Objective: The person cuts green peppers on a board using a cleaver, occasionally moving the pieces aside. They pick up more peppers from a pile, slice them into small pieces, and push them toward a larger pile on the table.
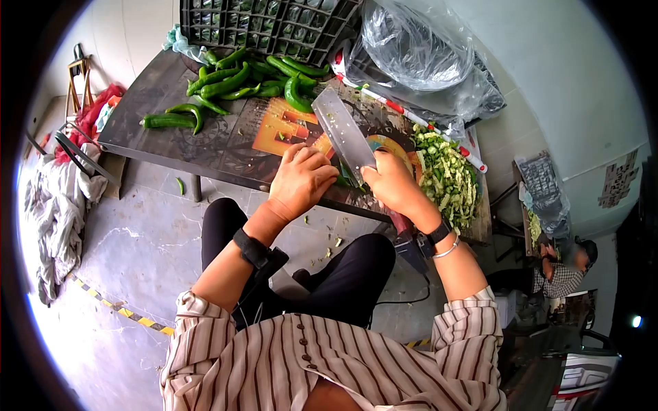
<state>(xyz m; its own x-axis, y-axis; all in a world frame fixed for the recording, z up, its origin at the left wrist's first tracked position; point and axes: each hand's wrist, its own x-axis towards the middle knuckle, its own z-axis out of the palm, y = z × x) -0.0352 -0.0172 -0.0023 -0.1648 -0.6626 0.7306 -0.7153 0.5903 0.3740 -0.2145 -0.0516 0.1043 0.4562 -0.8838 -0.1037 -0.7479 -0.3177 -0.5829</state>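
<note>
My right hand point(394, 181) is wrapped around the handle of a cleaver point(337, 127), its broad blade pointing up and left over the table point(164, 154). My left hand point(301, 177), fingers curled together, is at the table's near edge, left of the blade. A green pepper point(341, 181) shows partly by its fingertips; the hand and blade hide the rest. Several whole green peppers point(236, 82) lie in a pile at the back of the table. Beside my right hand is a heap of chopped pepper point(445, 175).
A black plastic crate point(267, 27) stands behind the peppers. Clear plastic bags point(418, 48) and a red-and-white pole point(391, 104) lie at the back right. Another person point(558, 274) sits at the far right. Draped cloth point(58, 219) is at the left.
</note>
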